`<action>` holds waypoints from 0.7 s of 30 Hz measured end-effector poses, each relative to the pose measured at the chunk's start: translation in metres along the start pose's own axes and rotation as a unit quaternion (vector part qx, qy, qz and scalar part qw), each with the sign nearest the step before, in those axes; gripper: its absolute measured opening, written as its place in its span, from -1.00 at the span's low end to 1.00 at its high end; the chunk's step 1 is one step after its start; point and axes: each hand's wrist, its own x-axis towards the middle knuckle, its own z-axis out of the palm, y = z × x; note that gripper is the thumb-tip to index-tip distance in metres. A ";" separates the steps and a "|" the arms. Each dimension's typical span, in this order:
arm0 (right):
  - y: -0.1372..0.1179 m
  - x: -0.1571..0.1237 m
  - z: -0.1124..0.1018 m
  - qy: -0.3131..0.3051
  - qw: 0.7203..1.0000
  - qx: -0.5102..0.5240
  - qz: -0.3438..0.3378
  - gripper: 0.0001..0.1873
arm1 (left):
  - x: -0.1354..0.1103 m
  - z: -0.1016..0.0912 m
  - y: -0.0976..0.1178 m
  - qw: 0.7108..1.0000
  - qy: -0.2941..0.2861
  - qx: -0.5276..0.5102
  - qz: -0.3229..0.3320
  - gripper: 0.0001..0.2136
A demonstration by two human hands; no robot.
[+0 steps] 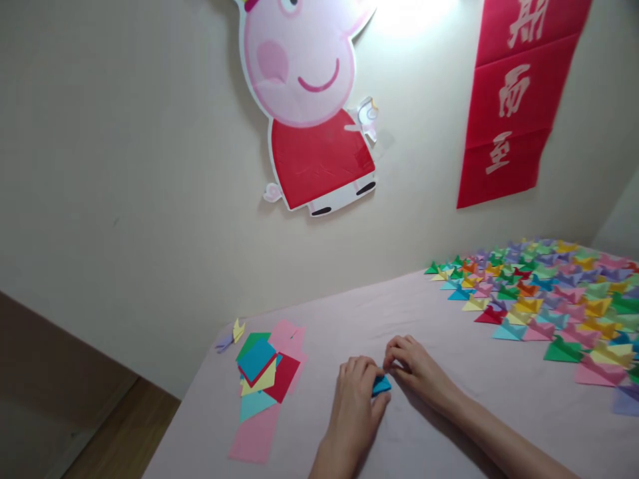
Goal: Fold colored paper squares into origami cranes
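Note:
A small piece of folded blue paper [382,386] lies on the pink cloth near the front middle. My left hand [355,399] grips it, with the thumb at its near edge and the fingers curled over its far side, so part of the paper is hidden. Just beyond its right corner is my right hand [407,362], its fingers curled in toward the thumb. Whether those fingertips touch the blue paper or pinch anything is too small to tell.
To the left, loose coloured paper sheets [257,359] overlap beside a small yellow-and-purple folded paper [232,337]. Many folded paper pieces [544,299] stand in rows at right. Behind the pink cloth [349,319] rises a wall with a pig cutout [319,159] and a red banner [519,100].

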 end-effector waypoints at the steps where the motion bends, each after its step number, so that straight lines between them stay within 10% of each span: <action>1: 0.000 -0.001 0.000 0.004 1.000 0.008 0.000 -0.76 | 0.000 0.002 0.000 1.000 0.001 -0.001 -0.002 -0.79; 21: -0.002 -0.006 0.008 -0.055 0.998 0.013 -0.005 -0.77 | -0.007 -0.005 -0.007 0.996 -0.031 -0.084 -0.031 -0.79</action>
